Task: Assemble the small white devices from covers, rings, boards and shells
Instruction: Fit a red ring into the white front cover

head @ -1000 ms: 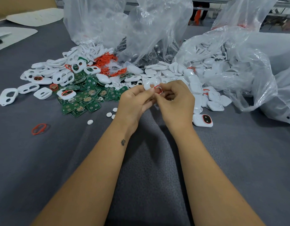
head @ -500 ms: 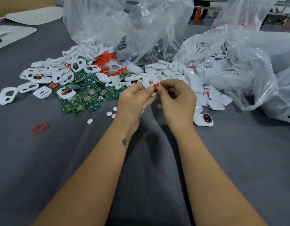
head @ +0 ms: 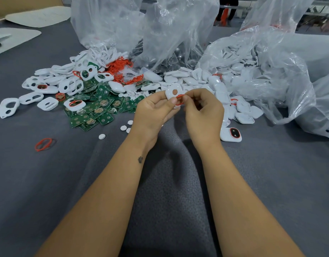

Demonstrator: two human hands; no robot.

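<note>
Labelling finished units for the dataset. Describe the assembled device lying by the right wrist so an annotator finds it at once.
Start at the clear plastic bag of white shells on the right, then drop to the grey cloth just right of the right hand. The assembled device lies there alone: a closed white case with a dark, red-ringed window, unlike the plain shells behind it.

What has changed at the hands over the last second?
Both hands lifted slightly away from the body. The white cover, earlier mostly hidden behind the fingers, now shows above the left hand, its round hole visible. The right hand keeps working the red ring into the cover's lower opening. Nothing was released. The circuit boards, loose red ring and finished device stayed put.
</note>
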